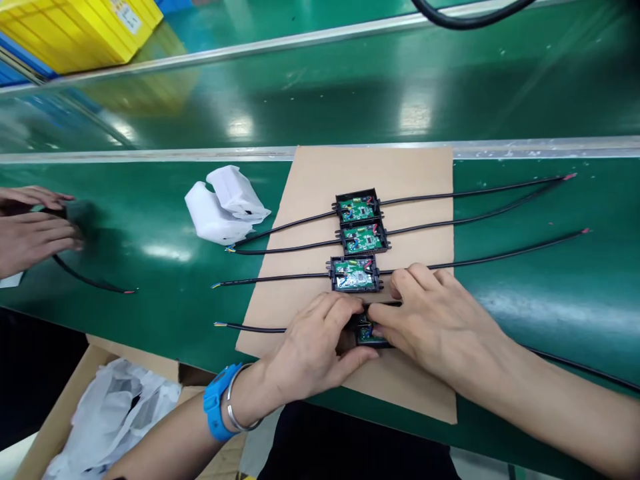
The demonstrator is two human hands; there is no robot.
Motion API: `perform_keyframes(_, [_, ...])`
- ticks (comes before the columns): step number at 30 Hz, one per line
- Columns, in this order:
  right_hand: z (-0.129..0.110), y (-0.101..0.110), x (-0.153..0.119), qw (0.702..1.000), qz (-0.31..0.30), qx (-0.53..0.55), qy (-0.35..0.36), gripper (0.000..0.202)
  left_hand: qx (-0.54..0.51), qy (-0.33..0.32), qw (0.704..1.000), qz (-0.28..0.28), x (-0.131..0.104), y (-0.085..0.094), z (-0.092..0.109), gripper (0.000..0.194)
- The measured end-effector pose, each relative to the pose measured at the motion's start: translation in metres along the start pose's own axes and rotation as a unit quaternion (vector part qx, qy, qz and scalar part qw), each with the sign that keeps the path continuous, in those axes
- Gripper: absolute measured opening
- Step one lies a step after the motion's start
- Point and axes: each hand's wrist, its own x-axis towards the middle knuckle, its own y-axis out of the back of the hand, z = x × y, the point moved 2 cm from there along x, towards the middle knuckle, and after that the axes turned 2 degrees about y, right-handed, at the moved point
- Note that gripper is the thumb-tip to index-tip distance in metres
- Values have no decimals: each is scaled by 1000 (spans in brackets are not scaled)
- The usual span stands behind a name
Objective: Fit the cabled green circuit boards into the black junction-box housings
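Several open black boxes with green circuit boards lie in a column on a cardboard sheet (280,300). The top box (358,208) and second box (363,237) touch; the third box (355,273) lies just below. Black cables leave each box left and right. My left hand (320,340), closed, grips the left end of the nearest box (371,335), its thumb below. My right hand (435,313) is closed over that box's right part, fingertips at the board; what they pinch, if anything, is hidden. The hands cover much of this box.
White foam wrappers (225,203) lie left of the cardboard on the green bench (165,300). Another person's hands (37,233) hold a dark cabled part at far left. A yellow bin (75,33) stands upper left. Below left, a carton (65,393) holds white wrapping; a black cable (470,20) hangs at top.
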Motion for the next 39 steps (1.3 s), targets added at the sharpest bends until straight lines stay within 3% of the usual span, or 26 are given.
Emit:
perform_keyframes(5, [6,-2,2,998,-11,36,43,13,84,-96,991,-33,5,3,-5,31])
perform_keyframes(10, [9,-3,2,996,-9,58,62,13,129,-161,974,-91,13,10,-10,36])
perform_keyframes(13, [5,-5,4,997,-9,67,46,14,119,-157,977,-84,14,11,-12,37])
perform_keyframes(16, [5,-7,0,994,3,111,12,10,92,-151,984,-36,8,11,-13,46])
perform_keyframes(19, [10,-2,-18,985,61,161,8,25,88,-143,986,-2,-2,12,-10,62])
perform_keyframes(21, [13,3,-35,981,111,161,0,29,118,-159,980,7,-8,12,-4,55])
perform_keyframes(24, [11,6,-56,981,138,136,-13,22,189,-192,963,-17,-13,7,8,44])
perform_keyframes(27, [1,1,-65,986,133,101,3,24,244,-190,948,-71,-9,-2,15,48])
perform_keyframes(31, [-6,-9,-66,989,131,63,24,28,291,-185,933,-103,-4,-13,14,52])
perform_keyframes(39, [4,-8,-62,986,119,111,27,24,243,-173,950,-92,-3,-15,15,58])
